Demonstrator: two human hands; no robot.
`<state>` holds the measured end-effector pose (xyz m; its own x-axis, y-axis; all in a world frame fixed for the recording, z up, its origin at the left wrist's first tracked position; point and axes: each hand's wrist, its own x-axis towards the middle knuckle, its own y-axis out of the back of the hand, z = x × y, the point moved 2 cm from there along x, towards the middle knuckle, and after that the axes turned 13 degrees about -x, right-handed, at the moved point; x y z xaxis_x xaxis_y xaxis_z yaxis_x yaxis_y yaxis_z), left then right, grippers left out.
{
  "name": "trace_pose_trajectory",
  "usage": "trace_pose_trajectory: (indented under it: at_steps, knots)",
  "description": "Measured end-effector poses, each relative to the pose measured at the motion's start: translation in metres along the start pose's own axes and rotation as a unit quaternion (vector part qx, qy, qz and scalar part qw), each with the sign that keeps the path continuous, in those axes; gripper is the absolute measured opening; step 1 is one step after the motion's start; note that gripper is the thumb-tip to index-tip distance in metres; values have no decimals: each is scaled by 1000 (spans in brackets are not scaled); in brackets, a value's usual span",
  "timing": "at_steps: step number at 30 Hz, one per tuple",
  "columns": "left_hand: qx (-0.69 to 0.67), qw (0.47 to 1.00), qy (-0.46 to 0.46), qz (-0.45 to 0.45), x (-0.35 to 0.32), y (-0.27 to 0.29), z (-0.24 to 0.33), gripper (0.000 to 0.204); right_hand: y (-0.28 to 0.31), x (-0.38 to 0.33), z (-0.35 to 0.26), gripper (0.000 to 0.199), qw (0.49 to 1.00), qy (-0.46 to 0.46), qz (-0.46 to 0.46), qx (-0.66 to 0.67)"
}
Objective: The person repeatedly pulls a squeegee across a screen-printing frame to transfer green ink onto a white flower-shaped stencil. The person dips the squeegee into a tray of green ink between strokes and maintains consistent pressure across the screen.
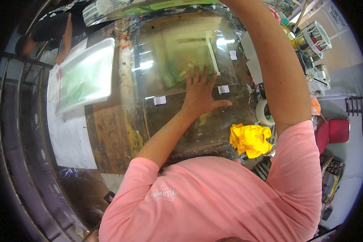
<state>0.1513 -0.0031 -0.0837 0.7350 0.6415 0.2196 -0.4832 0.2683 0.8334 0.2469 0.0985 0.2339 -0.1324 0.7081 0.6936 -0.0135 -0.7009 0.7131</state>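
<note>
My left hand lies flat with its fingers spread on a clear, glossy sheet at the middle of the worktable. Greenish and yellowish patches show through the sheet. Small white paper tabs sit along its near and right edges, and a narrow white strip runs near its right side. My right arm stretches forward past the sheet's right side; the hand itself is beyond the upper edge of the picture. Across the far end of the table is a panel with a bright green surface.
A stack of clear plastic sheets lies on white paper at left, where a co-worker's hand touches its far corner. At right are a crumpled yellow cloth, a tape roll, several cans and a red chair.
</note>
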Motion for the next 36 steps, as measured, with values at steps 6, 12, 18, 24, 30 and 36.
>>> trace_pose_trajectory:
  at_steps: [6,12,18,24,30,36]
  knots:
    - [-5,1000,-11,8,0,-5,-2,130,7,-4,-5,59,999,-17,-42,2]
    - [-20,999,-12,25,-4,-8,-2,128,1,-11,-8,53,1000,12,5,-11]
    - [-44,998,-29,30,-14,-12,2,125,4,-16,-9,49,1000,11,8,17]
    - [-60,997,-27,47,-21,-1,11,121,8,-15,-15,50,1000,-1,1,12]
    - [-389,884,177,188,-18,107,-19,108,2,-29,-14,44,999,4,40,23]
    - [-434,834,152,305,-57,209,-57,111,-24,-120,-35,52,995,72,-1,-64]
